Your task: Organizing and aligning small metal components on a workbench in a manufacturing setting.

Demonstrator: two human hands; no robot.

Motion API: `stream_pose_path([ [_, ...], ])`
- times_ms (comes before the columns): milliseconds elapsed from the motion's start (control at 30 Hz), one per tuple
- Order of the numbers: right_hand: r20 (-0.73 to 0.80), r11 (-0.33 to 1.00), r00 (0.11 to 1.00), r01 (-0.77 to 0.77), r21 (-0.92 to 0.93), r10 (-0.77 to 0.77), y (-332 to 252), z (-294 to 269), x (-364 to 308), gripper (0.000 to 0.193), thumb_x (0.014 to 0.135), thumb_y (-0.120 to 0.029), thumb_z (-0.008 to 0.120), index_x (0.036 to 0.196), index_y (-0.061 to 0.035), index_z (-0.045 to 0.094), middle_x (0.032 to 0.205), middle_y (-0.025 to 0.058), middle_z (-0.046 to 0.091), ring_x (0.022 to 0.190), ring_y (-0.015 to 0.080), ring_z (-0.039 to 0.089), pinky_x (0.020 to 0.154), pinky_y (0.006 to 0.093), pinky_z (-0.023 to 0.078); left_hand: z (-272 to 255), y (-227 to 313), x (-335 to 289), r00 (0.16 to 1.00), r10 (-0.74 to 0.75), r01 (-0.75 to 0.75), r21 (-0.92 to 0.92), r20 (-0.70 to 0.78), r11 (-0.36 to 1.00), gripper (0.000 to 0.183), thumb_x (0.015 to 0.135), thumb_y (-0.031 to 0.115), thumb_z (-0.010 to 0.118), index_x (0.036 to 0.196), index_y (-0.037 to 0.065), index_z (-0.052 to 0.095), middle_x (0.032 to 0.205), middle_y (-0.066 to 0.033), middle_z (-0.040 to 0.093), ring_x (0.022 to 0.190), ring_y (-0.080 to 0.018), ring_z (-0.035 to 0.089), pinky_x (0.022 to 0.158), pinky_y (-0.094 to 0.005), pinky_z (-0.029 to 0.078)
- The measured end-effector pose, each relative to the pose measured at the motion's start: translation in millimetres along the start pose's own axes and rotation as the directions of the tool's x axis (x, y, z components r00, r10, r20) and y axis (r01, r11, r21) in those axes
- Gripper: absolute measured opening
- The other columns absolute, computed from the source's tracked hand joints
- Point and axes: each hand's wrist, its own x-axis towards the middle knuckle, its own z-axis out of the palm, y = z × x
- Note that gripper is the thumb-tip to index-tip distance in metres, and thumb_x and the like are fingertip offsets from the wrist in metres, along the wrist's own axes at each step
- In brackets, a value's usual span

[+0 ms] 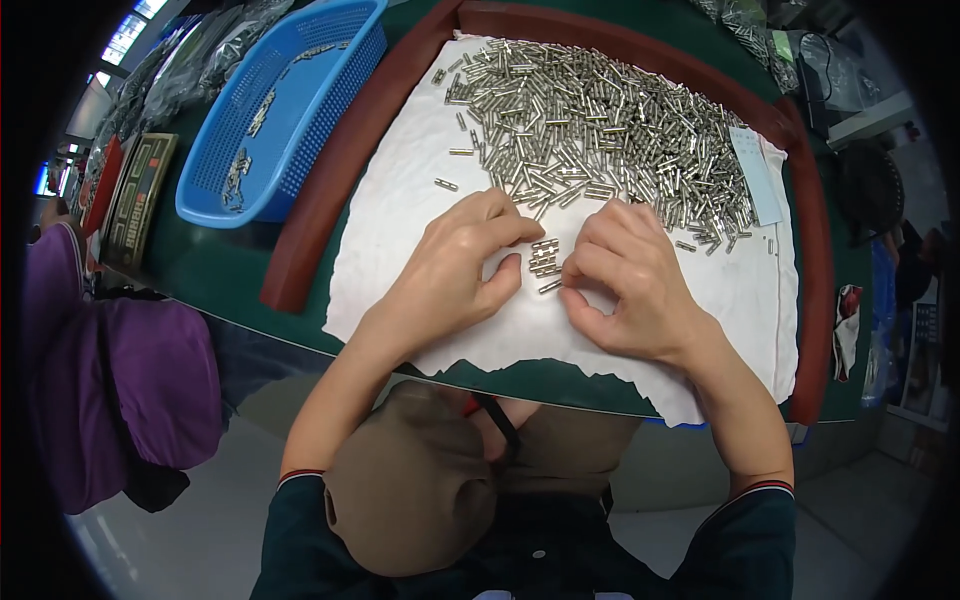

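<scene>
Resting on the white cloth, the left hand and right hand flank a small row of metal pins. Both hands' fingers curl narrow, fingertips touching the row. The big pin heap lies just beyond the row.

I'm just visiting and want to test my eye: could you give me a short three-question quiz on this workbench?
1. True or false: the blue basket sits to the person's left of the white cloth.
2. What lies between the left hand and right hand?
A. a small row of metal pins
B. a screwdriver
3. Fill in: the big heap of metal pins lies on the ____ cloth.

Key: 1 true; 2 A; 3 white.
</scene>
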Motion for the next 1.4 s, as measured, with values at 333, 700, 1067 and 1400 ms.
stream_pose_path([
  [333,-0.006,0.998,0.998,-0.064,-0.013,0.064,-0.9,10.2,-2.0,0.016,0.067,-0.008,0.070,0.065,-0.0083,0.054,0.069,0.0030,0.050,0.075,0.0225,0.051,0.072,0.0365,0.037,6.8,-3.4,0.5,0.999,0.041,-0.042,0.055,0.014,0.998,0.025,0.072,0.000,0.064,0.097,0.001,0.065,0.088,-0.0101,0.058,0.082,-0.0243,0.060,0.074,-0.0347,0.050],
  [700,-0.105,0.993,0.991,-0.096,-0.064,0.088,3.2,1.3,0.8,0.018,0.061,-0.003,0.068,0.068,-0.0086,0.053,0.071,0.0030,0.051,0.073,0.0230,0.050,0.068,0.0357,0.034,6.4,-3.4,-0.1,0.998,0.056,-0.056,0.040,0.006,0.998,0.021,0.073,-0.001,0.063,0.094,-0.001,0.064,0.088,-0.0102,0.059,0.083,-0.0252,0.060,0.074,-0.0352,0.049],
  [1067,-0.086,0.999,0.996,-0.034,-0.029,0.031,-0.3,2.2,1.4,0.027,0.063,-0.008,0.072,0.090,-0.0048,0.067,0.083,0.0069,0.054,0.083,0.0255,0.052,0.075,0.0375,0.040,6.7,-7.1,-0.2,0.998,0.063,-0.063,0.005,-0.032,0.998,0.020,0.073,-0.003,0.060,0.092,-0.002,0.063,0.086,-0.0101,0.060,0.078,-0.0233,0.060,0.070,-0.0330,0.048],
  [1400,0.004,0.992,0.994,-0.105,-0.065,0.106,-1.5,11.0,-0.1,0.039,0.067,-0.019,0.080,0.102,-0.0050,0.069,0.093,0.0080,0.054,0.091,0.0264,0.051,0.080,0.0385,0.041,1.9,-7.6,0.0,0.999,0.000,0.001,0.027,-0.034,1.000,0.021,0.070,-0.003,0.058,0.090,-0.002,0.062,0.082,-0.0092,0.059,0.074,-0.0209,0.057,0.067,-0.0318,0.047],
])
